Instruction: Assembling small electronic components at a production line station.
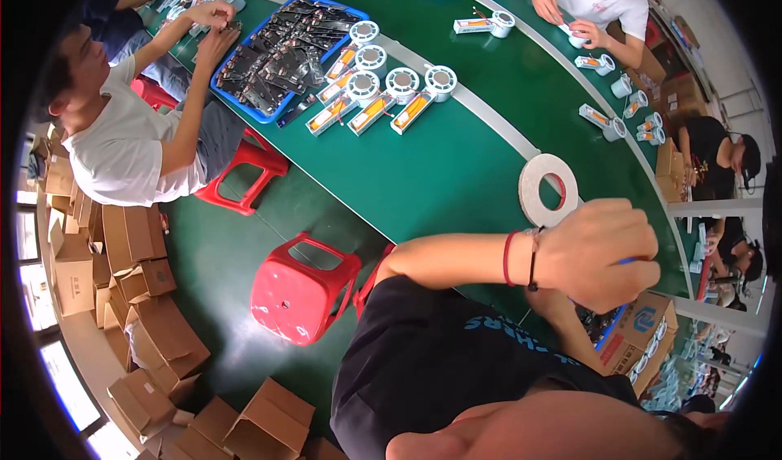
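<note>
My left hand [601, 255], with a red and a dark band at its wrist, is raised over the near edge of the green table [350, 167]. Its fingers are curled, and a small bit of blue shows between them; what they hold is hidden. Behind it comes my right forearm [570, 330]; the fingers of my right hand are covered by the left. Just beyond my left hand lies a wide white roll of tape [532, 184], touching or nearly touching it in the picture.
Several round white fan-like units [402, 83] with orange-labelled packs lie beside a blue tray [269, 118] of black parts. Red stools [285, 297] stand left of me, near cardboard boxes [269, 419]. Co-workers sit at left and across. A carton [643, 321] is at my right.
</note>
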`<action>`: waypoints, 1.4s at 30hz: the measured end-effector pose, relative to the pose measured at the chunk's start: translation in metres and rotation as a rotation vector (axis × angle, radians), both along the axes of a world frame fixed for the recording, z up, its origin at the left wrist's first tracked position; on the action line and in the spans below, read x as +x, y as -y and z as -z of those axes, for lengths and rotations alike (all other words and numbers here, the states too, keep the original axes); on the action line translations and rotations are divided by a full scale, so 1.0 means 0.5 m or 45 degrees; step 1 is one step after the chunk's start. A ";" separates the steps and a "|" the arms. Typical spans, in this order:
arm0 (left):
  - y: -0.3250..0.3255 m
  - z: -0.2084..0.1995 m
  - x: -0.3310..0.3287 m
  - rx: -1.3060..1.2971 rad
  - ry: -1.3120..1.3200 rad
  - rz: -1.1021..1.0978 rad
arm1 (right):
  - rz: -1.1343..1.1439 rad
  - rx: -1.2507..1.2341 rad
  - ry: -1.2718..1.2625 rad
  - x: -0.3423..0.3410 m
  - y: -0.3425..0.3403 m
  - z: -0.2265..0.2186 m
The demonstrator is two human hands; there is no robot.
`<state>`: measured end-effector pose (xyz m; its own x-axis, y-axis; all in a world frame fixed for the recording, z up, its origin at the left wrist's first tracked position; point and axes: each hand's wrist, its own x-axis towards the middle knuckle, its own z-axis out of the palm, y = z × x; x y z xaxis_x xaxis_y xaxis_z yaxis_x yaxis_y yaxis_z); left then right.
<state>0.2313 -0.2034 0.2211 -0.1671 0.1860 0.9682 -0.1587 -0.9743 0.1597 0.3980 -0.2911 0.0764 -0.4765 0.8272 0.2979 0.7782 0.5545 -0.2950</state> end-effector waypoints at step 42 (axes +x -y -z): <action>0.328 0.387 -0.252 -1.550 -2.660 1.013 | 0.146 -0.853 -0.760 -0.051 0.304 0.015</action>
